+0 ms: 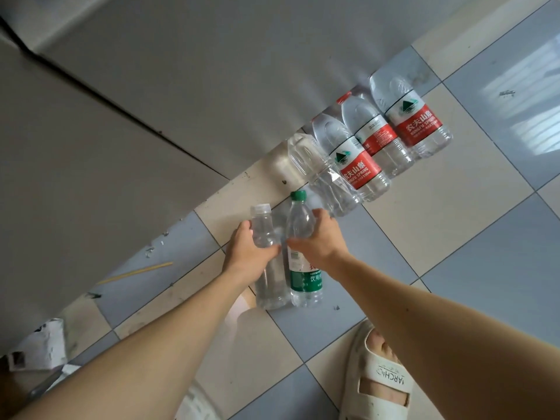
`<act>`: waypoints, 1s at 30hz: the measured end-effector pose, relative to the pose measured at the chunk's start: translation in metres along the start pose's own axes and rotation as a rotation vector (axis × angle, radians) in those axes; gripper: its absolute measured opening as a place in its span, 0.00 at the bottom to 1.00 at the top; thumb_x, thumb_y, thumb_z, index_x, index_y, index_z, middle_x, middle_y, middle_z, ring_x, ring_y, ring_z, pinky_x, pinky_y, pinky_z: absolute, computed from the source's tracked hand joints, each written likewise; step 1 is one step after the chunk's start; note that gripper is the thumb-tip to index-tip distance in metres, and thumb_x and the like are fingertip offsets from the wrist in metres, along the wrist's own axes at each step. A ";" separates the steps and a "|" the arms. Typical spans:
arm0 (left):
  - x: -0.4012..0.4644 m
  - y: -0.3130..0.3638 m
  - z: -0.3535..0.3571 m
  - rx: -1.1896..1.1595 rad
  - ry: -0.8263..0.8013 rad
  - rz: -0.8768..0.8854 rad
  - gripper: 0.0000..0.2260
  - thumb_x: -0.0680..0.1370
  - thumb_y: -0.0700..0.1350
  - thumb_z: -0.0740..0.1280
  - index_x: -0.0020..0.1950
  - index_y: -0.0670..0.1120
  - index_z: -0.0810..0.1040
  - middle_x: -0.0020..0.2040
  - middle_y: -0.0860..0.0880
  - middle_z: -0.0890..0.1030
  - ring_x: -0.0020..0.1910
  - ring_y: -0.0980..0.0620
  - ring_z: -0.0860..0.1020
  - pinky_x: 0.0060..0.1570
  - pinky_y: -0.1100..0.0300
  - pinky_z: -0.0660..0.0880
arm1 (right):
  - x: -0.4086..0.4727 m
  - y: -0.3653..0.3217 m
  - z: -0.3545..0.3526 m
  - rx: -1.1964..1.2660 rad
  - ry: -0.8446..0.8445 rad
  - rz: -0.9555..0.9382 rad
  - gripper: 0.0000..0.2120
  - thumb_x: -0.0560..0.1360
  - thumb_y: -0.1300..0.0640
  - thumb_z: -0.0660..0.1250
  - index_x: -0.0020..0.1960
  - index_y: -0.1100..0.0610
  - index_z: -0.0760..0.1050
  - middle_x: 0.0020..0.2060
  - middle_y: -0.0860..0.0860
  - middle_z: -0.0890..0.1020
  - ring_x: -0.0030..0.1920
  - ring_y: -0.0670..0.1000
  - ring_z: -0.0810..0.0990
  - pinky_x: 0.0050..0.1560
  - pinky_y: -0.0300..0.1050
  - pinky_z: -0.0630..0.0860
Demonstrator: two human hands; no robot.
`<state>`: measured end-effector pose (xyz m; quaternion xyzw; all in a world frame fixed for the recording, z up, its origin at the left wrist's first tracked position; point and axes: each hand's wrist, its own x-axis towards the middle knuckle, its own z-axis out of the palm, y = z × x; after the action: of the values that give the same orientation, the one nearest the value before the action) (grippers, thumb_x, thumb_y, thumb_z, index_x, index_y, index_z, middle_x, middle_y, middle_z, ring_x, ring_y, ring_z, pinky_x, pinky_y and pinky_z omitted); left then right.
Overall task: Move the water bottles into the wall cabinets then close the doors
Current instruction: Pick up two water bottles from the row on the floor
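Looking straight down at a tiled floor (454, 237) with a row of water bottles lined up along the base of a grey wall (181, 86). Both hands are down at the near end of the row.

The left hand (245, 253) is wrapped around the clear bottle (266, 237) with the white cap, fingers curled round its upper body, thumb on the near side. The right hand (321, 237) grips the green bottle (303, 259), the one with the green cap and green label, fingers and thumb closed around it just above the label. The two bottles are right next to each other, pretty much touching, and both stand upright. Can't tell if they're lifted off the floor or still sitting on it.

Further along the wall there's an unlabelled bottle (324, 180), then three red-label bottles (391, 137) side by side, all standing on the tiles and touching or nearly touching.

Other stuff: a beige sandal (378, 377) on a foot at the lower right, a thin stick (136, 272) lying on the floor to the left, and some crumpled white paper (39, 344) at the left edge.
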<state>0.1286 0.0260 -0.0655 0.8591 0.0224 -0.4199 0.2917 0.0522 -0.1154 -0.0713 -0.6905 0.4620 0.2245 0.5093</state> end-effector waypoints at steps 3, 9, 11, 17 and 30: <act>-0.013 0.004 -0.014 -0.007 0.058 0.093 0.26 0.69 0.47 0.80 0.61 0.54 0.71 0.58 0.53 0.75 0.56 0.51 0.76 0.40 0.67 0.68 | -0.018 -0.007 -0.006 0.072 0.078 -0.041 0.42 0.66 0.55 0.80 0.74 0.51 0.62 0.62 0.50 0.68 0.62 0.56 0.74 0.61 0.57 0.79; -0.039 0.029 -0.038 0.004 0.228 0.318 0.27 0.62 0.44 0.83 0.53 0.55 0.72 0.52 0.54 0.68 0.46 0.60 0.71 0.42 0.80 0.67 | -0.062 -0.014 -0.032 0.134 0.207 -0.204 0.36 0.67 0.58 0.80 0.69 0.47 0.66 0.58 0.43 0.65 0.58 0.48 0.69 0.57 0.45 0.75; -0.043 0.037 -0.040 0.000 0.291 0.375 0.29 0.61 0.42 0.83 0.53 0.57 0.72 0.53 0.55 0.68 0.45 0.64 0.68 0.44 0.84 0.63 | -0.074 -0.012 -0.035 0.159 0.266 -0.231 0.32 0.68 0.58 0.80 0.66 0.47 0.68 0.59 0.43 0.66 0.57 0.47 0.70 0.58 0.42 0.72; -0.046 0.031 -0.037 0.012 0.362 0.478 0.30 0.62 0.40 0.84 0.57 0.55 0.74 0.55 0.55 0.71 0.48 0.64 0.69 0.51 0.80 0.64 | -0.089 -0.001 -0.024 0.029 0.347 -0.375 0.31 0.72 0.58 0.78 0.71 0.51 0.69 0.64 0.46 0.66 0.60 0.45 0.70 0.59 0.36 0.68; -0.058 -0.015 -0.005 -0.160 0.328 0.276 0.32 0.61 0.45 0.84 0.54 0.60 0.69 0.50 0.64 0.78 0.49 0.67 0.76 0.42 0.77 0.69 | -0.073 0.026 -0.028 0.059 0.149 -0.240 0.42 0.70 0.56 0.80 0.76 0.51 0.60 0.70 0.48 0.71 0.67 0.50 0.74 0.65 0.55 0.76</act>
<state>0.0904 0.0529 -0.0274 0.8848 -0.0152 -0.2277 0.4063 -0.0097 -0.1125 -0.0161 -0.7402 0.4191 0.0964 0.5170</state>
